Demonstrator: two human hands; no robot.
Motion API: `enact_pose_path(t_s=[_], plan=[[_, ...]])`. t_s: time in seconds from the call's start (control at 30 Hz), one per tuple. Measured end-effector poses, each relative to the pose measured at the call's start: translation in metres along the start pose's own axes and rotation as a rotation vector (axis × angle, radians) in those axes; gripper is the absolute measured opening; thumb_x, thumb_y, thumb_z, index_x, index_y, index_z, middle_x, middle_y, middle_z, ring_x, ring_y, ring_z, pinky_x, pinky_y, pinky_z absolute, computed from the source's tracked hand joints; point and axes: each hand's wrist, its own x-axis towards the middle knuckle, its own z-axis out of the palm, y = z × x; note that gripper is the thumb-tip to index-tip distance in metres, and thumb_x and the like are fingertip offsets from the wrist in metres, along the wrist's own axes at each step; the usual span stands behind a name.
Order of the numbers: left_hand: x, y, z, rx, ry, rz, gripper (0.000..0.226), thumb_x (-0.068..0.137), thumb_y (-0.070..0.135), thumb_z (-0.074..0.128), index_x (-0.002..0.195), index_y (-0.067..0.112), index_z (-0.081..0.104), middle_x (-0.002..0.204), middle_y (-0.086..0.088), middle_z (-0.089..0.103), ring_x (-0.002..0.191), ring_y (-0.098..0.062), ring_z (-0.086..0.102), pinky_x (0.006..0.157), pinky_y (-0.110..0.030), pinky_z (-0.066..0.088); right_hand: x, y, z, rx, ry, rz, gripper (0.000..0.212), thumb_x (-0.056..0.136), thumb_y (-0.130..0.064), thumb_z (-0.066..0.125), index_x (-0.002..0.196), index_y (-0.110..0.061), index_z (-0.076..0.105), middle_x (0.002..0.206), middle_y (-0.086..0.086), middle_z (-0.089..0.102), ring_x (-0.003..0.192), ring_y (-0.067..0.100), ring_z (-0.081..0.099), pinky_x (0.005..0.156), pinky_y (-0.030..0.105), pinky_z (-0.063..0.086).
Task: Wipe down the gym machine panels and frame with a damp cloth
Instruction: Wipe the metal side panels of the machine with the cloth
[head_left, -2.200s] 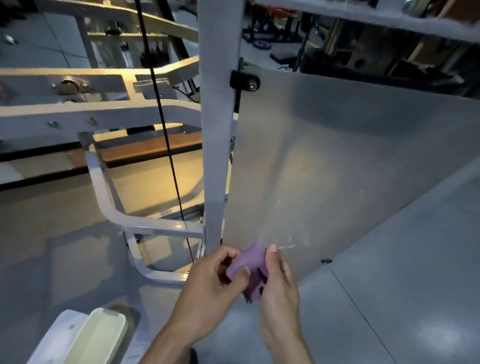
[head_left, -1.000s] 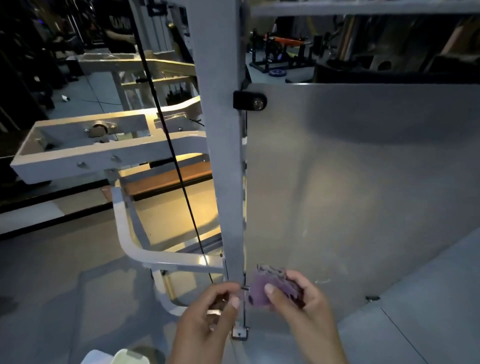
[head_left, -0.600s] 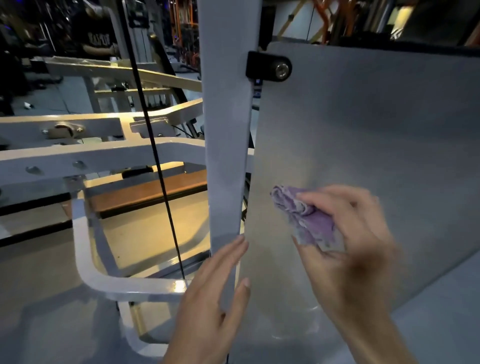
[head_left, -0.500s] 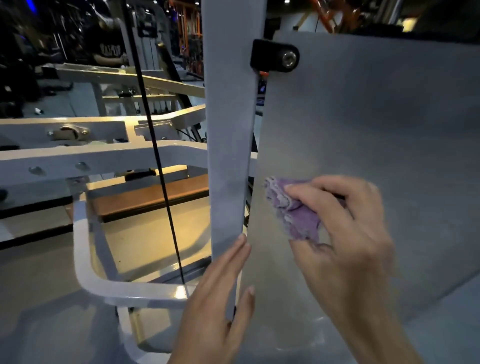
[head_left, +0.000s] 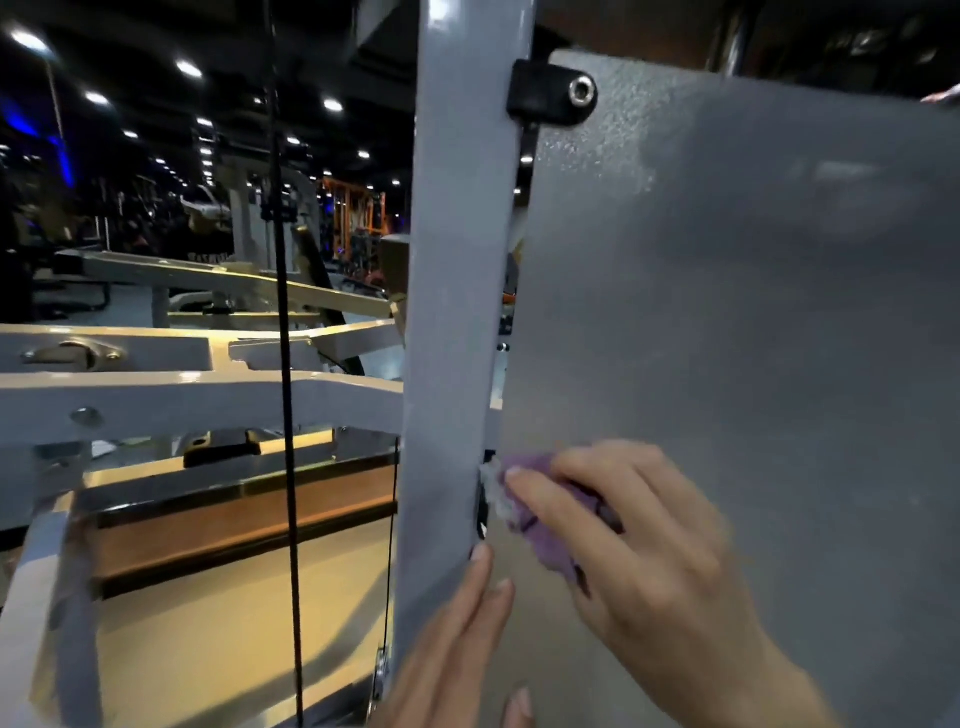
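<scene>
A large grey panel (head_left: 753, 322) fills the right side, fixed to a grey upright frame post (head_left: 457, 270) by a black bracket with a bolt (head_left: 550, 93). My right hand (head_left: 644, 561) holds a crumpled purple cloth (head_left: 540, 519) and presses it against the panel's left edge, right beside the post. Most of the cloth is hidden under the fingers. My left hand (head_left: 457, 654) rests with straight fingers on the lower part of the post, just below the cloth.
White frame beams (head_left: 197, 400) of the machine run across the left, with a thin black cable (head_left: 283, 322) hanging in front of them. A brown padded bench (head_left: 244, 514) sits below. Other gym machines (head_left: 249, 218) stand in the dark background under ceiling lights.
My right hand has slid the cloth left and down across the panel to its edge at the post. The view has tilted up and moved closer. My left hand stays on the post.
</scene>
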Motion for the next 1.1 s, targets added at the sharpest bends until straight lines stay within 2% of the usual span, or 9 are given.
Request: enact_pose_path(t_s=[0.17, 0.27, 0.37, 0.47, 0.57, 0.7, 0.83, 0.93, 1.1], plan=[[0.007, -0.006, 0.012, 0.004, 0.158, 0.077, 0.056, 0.101, 0.064, 0.033, 0.15, 0.038, 0.041, 0.16, 0.022, 0.041, 0.137, 0.011, 0.044, 0.105, -0.015, 0.041, 0.057, 0.024, -0.012, -0.119, 0.138, -0.046, 0.012, 0.098, -0.009, 0.066, 0.099, -0.009, 0.078, 0.092, 0.01, 0.067, 0.078, 0.031, 0.058, 0.069, 0.043, 0.051], [0.007, -0.007, 0.025, 0.013, 0.244, 0.136, 0.053, 0.103, 0.06, 0.033, 0.148, 0.035, 0.045, 0.16, 0.017, 0.043, 0.132, 0.008, 0.047, 0.105, -0.012, 0.04, 0.032, 0.019, -0.004, -0.121, 0.137, -0.097, 0.015, 0.101, -0.012, 0.063, 0.098, -0.007, 0.077, 0.092, 0.01, 0.068, 0.076, 0.032, 0.058, 0.067, 0.044, 0.051], [0.009, -0.015, 0.037, 0.06, 0.29, 0.155, 0.046, 0.102, 0.049, 0.038, 0.14, 0.029, 0.053, 0.159, 0.011, 0.046, 0.119, -0.004, 0.058, 0.109, -0.007, 0.028, -0.017, 0.006, 0.007, -0.111, 0.046, -0.19, 0.016, 0.101, -0.011, 0.062, 0.095, -0.006, 0.076, 0.094, 0.01, 0.068, 0.076, 0.032, 0.061, 0.063, 0.044, 0.05], [0.015, -0.02, 0.045, 0.163, 0.385, 0.227, 0.046, 0.093, 0.041, 0.047, 0.136, 0.026, 0.054, 0.158, 0.009, 0.044, 0.112, -0.015, 0.063, 0.106, -0.011, 0.028, -0.023, 0.012, 0.006, -0.175, 0.04, -0.279, 0.017, 0.102, -0.014, 0.06, 0.096, -0.009, 0.076, 0.091, 0.008, 0.067, 0.073, 0.029, 0.058, 0.061, 0.044, 0.048], [0.012, -0.016, 0.054, 0.168, 0.468, 0.272, 0.051, 0.085, 0.032, 0.054, 0.134, 0.023, 0.063, 0.148, 0.002, 0.057, 0.116, -0.015, 0.059, 0.106, -0.019, 0.035, 0.008, 0.024, 0.005, -0.24, 0.176, -0.254, 0.018, 0.102, -0.016, 0.059, 0.096, -0.011, 0.075, 0.088, 0.009, 0.063, 0.073, 0.027, 0.053, 0.064, 0.039, 0.044], [0.009, -0.018, 0.065, 0.243, 0.554, 0.311, 0.045, 0.088, 0.028, 0.052, 0.128, 0.014, 0.07, 0.147, -0.001, 0.059, 0.122, -0.016, 0.058, 0.105, -0.028, 0.041, 0.0, 0.014, 0.019, -0.204, 0.194, -0.21, 0.023, 0.105, -0.021, 0.055, 0.099, -0.01, 0.074, 0.091, 0.009, 0.062, 0.078, 0.029, 0.054, 0.07, 0.04, 0.045], [0.008, -0.026, 0.073, 0.279, 0.604, 0.356, 0.047, 0.091, 0.028, 0.051, 0.131, 0.013, 0.069, 0.149, -0.003, 0.058, 0.132, -0.018, 0.055, 0.106, -0.031, 0.04, -0.055, 0.004, 0.028, -0.186, 0.153, -0.222, 0.014, 0.103, -0.015, 0.06, 0.102, -0.011, 0.074, 0.09, 0.007, 0.061, 0.074, 0.028, 0.051, 0.066, 0.044, 0.047], [0.008, -0.031, 0.077, 0.302, 0.611, 0.373, 0.05, 0.091, 0.028, 0.052, 0.137, 0.011, 0.065, 0.15, -0.005, 0.057, 0.138, -0.019, 0.052, 0.114, -0.029, 0.035, -0.07, 0.004, 0.03, -0.198, 0.153, -0.236, 0.013, 0.102, -0.016, 0.062, 0.104, -0.013, 0.074, 0.091, 0.006, 0.062, 0.073, 0.026, 0.052, 0.065, 0.042, 0.046], [0.005, -0.029, 0.078, 0.307, 0.595, 0.368, 0.042, 0.092, 0.027, 0.053, 0.128, 0.013, 0.07, 0.154, -0.003, 0.054, 0.142, -0.02, 0.05, 0.115, -0.027, 0.032, -0.037, 0.013, 0.023, -0.254, 0.143, -0.292, 0.014, 0.098, -0.017, 0.06, 0.096, -0.015, 0.073, 0.09, 0.006, 0.061, 0.075, 0.027, 0.055, 0.064, 0.04, 0.044]])
